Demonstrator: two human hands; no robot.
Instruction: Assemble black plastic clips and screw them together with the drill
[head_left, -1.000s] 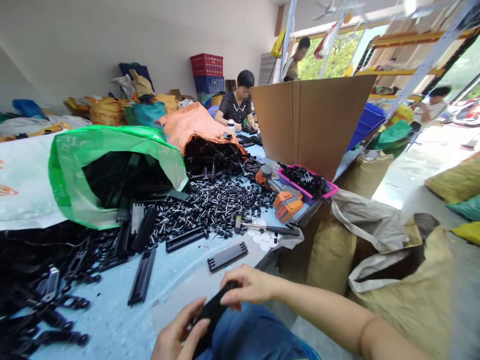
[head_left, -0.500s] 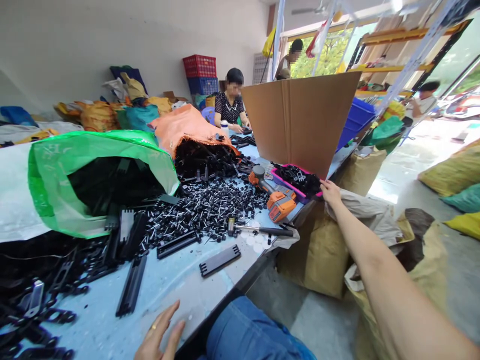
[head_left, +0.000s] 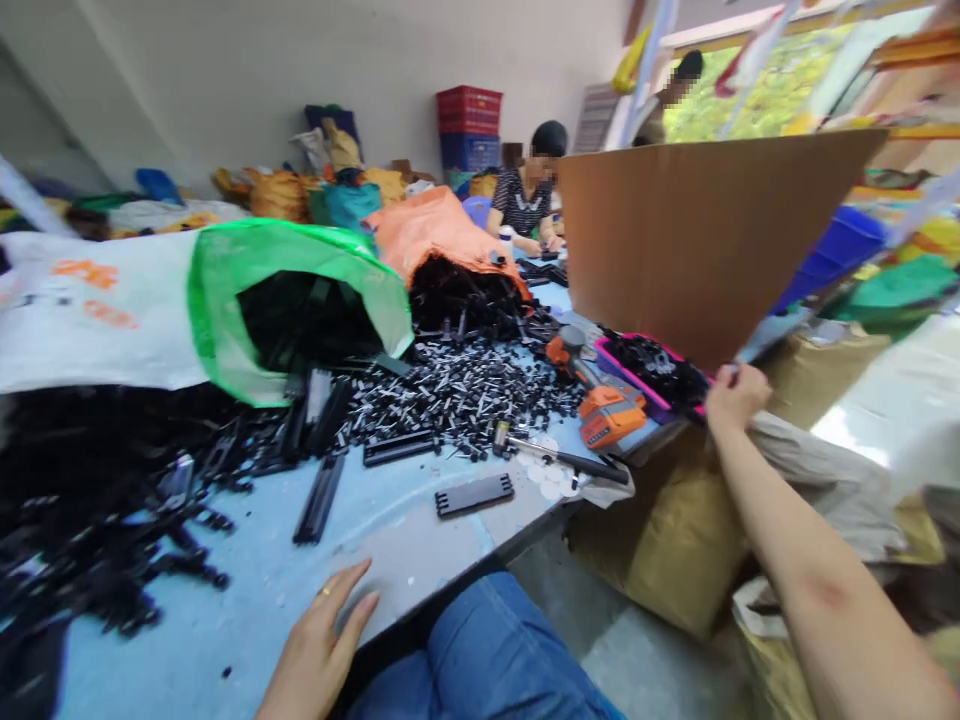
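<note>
My left hand [head_left: 326, 635], a ring on one finger, rests at the near table edge with fingers apart and nothing in it. Stretched out to the right, my right hand [head_left: 736, 395] has its fingers curled beside the end of a pink basket [head_left: 694, 375] of black parts; what they hold, if anything, is too small to make out. A flat black piece [head_left: 474, 496] with toothed ends lies on the blue table [head_left: 262, 610]. Behind it are a hammer [head_left: 562, 457], an orange power tool [head_left: 611, 412] and a heap of small pin-like parts [head_left: 457, 385].
A green-and-white sack [head_left: 217, 310] and an orange sack [head_left: 442, 230] spill black parts. Tall cardboard [head_left: 675, 230] stands behind the basket. A co-worker [head_left: 525, 195] sits across the table. Brown sacks [head_left: 667, 530] stand on the floor at the right.
The view has swung left, so the scene sits further right. My right hand has moved from the basket's end to slightly beyond it, fingers more curled. My left hand stays open.
</note>
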